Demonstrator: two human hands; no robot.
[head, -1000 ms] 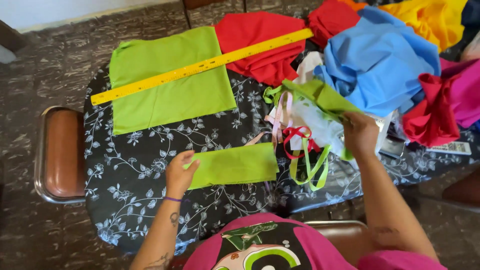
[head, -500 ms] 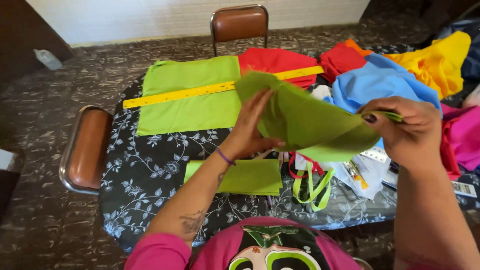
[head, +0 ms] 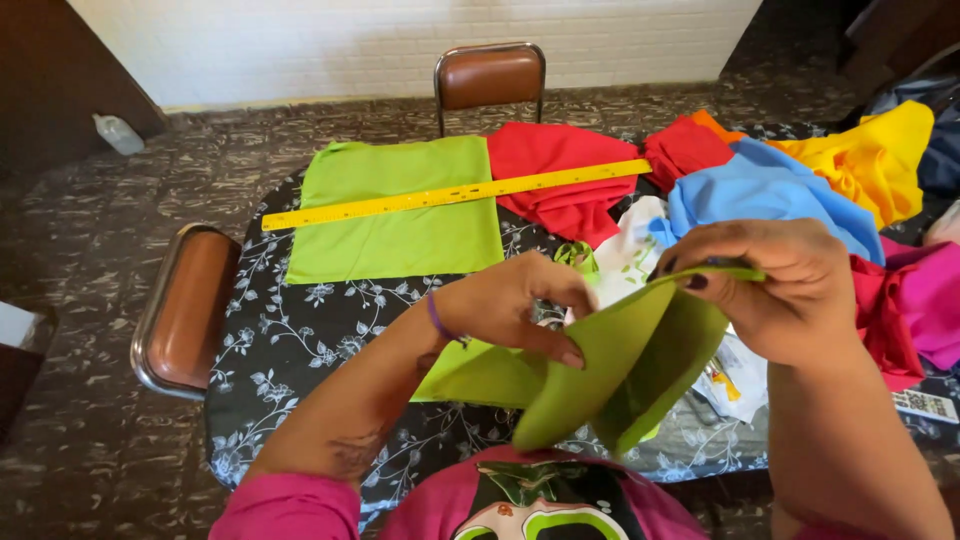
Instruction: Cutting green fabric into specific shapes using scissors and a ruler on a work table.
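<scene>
Lowered since earlier — green fabric piece (head: pixel 620 370) folded double, both hands — left (head: pixel 515 305), right (head: pixel 770 290) — pinching it.

We wear pink sleeves (head: pixel 290 505), a purple wristband (head: pixel 437 317) by our left hand (head: pixel 515 305), dark-painted nails (head: pixel 696 282).

1. The folded green cloth (head: pixel 610 375) hides most of the smaller green piece (head: pixel 480 378) behind it.
2. The right hand (head: pixel 775 290) covers the clutter (head: pixel 735 375) beneath; its items cannot be told apart.
3. The pink cloth (head: pixel 925 300) and yellow cloth (head: pixel 875 150) run toward the right edge.
4. The tabletop (head: pixel 290 350) is hidden under the piled cloths.
</scene>
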